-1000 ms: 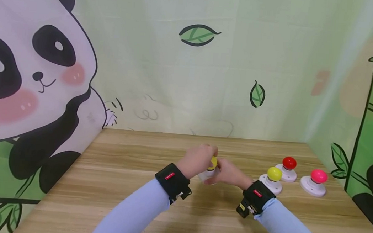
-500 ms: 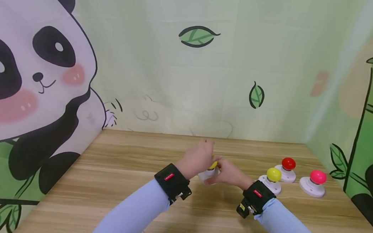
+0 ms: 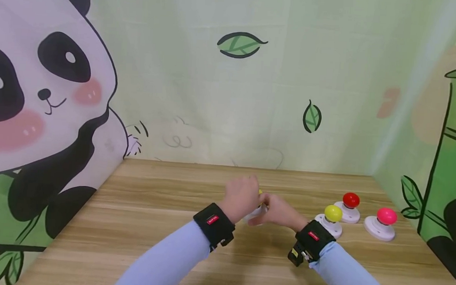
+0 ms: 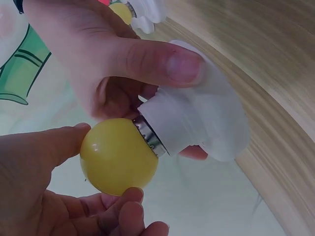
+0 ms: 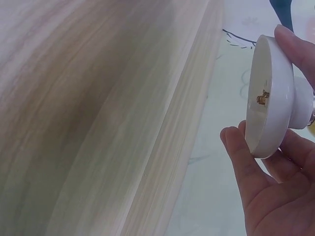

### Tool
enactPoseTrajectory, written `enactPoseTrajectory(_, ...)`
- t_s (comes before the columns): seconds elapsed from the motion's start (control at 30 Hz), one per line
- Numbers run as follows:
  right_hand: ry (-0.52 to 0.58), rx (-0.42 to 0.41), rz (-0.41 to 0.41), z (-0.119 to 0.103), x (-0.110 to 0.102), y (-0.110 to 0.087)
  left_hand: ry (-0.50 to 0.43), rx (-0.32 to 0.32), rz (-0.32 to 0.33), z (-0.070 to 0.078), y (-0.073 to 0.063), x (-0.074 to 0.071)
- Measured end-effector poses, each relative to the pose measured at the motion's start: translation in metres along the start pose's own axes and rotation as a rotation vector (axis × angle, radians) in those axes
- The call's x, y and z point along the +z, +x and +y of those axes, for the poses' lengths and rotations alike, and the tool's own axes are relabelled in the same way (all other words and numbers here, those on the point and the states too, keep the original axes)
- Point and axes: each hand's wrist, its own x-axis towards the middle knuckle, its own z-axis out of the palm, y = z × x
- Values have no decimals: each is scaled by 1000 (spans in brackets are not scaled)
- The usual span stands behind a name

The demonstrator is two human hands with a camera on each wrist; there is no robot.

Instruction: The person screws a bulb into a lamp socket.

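My left hand point(image 3: 241, 199) holds a round yellow light bulb point(image 4: 118, 157) between thumb and fingertips. The bulb's metal screw base sits partly inside the collar of a white lamp holder point(image 4: 216, 115), with a band of metal still showing. My right hand point(image 3: 280, 213) grips that holder, its thumb across the side and its fingers round the far side. In the right wrist view the holder's hollow underside, with a brass-coloured terminal point(image 5: 263, 98), faces away from the bulb. The holder is raised off the table and tilted. In the head view the hands mostly hide both things.
Three bulbs in white lamp holders stand at the table's right: a yellow bulb point(image 3: 333, 213), a red bulb point(image 3: 351, 200) and a pink bulb point(image 3: 387, 216). The wooden table point(image 3: 148, 233) ends at a cloth backdrop point(image 3: 199, 93) with a panda print.
My left hand has turned and shifted its fingers about the yellow bulb, covering more of it in the head view. The right hand keeps its grip on the lamp holder nearly in place.
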Motion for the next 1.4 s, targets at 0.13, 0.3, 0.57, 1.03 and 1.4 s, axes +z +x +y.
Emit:
enactPoseTrajectory(0.13, -12, -4, 2, -1, 0, 1, -26, -4, -23, -1, 1, -1)
enactPoseTrajectory(0.3, -11, 3, -1, -1, -1, 0, -52, 7, -50, -2, 2, -1)
enactPoseTrajectory(0.57, -17, -14, -21, 2, -2, 0, -243, 164, -219, -11, 7, -11)
enactPoseTrajectory(1.03, -42, -33, -27, 4, -2, -2, -390, 171, -321, -17, 8, -18)
enactPoseTrajectory(1.4, 23, -13, -38, 3, -5, -3, -499, 319, -347, -23, 12, -15)
